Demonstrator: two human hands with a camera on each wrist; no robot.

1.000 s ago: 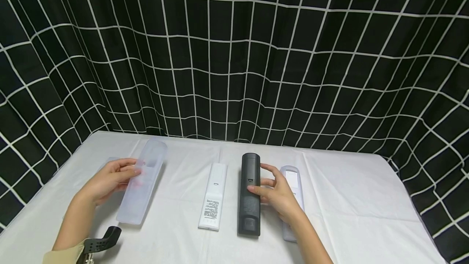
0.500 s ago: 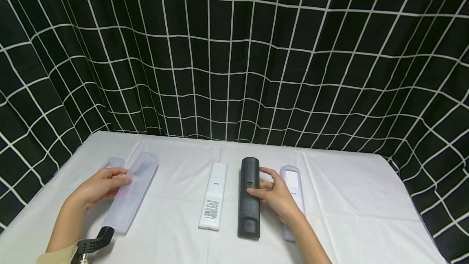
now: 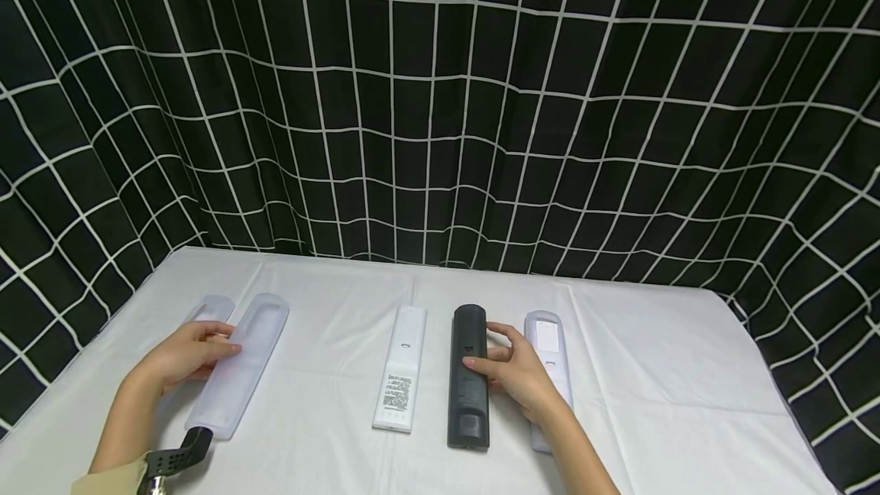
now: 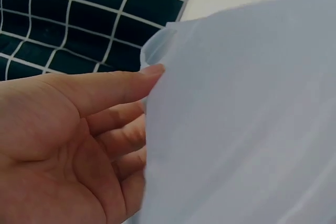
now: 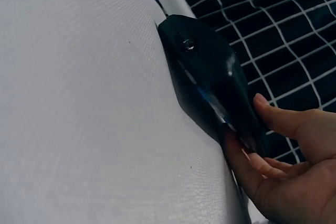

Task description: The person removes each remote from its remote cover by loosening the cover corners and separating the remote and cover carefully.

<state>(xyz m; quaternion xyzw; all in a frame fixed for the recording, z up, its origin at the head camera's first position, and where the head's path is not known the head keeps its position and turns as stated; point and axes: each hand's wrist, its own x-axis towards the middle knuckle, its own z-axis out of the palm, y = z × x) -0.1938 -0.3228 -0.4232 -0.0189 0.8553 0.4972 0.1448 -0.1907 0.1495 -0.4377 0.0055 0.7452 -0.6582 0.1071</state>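
My left hand (image 3: 184,357) pinches a long translucent remote cover (image 3: 241,373) by its left edge, thumb on top and fingers beneath. The left wrist view shows the thumb on the rim of this pale cover (image 4: 236,114). Another clear cover (image 3: 210,308) lies behind that hand, partly hidden. My right hand (image 3: 519,373) grips a black remote control (image 3: 470,396) by its right side; a label and a recess show on its upward face. In the right wrist view, the black remote (image 5: 210,66) is tilted, one edge close to the cloth; I cannot tell if it touches.
A white remote (image 3: 401,369) lies back up in the middle of the white-clothed table (image 3: 330,449). Another white remote in a translucent sleeve (image 3: 548,338) lies right of the black one, partly under the right forearm. A black gridded curtain (image 3: 440,98) hangs behind.
My left hand has moved left and toward the near edge with the cover, which now sits lower beside the other cover. My right hand has shifted the black remote slightly toward the near edge.
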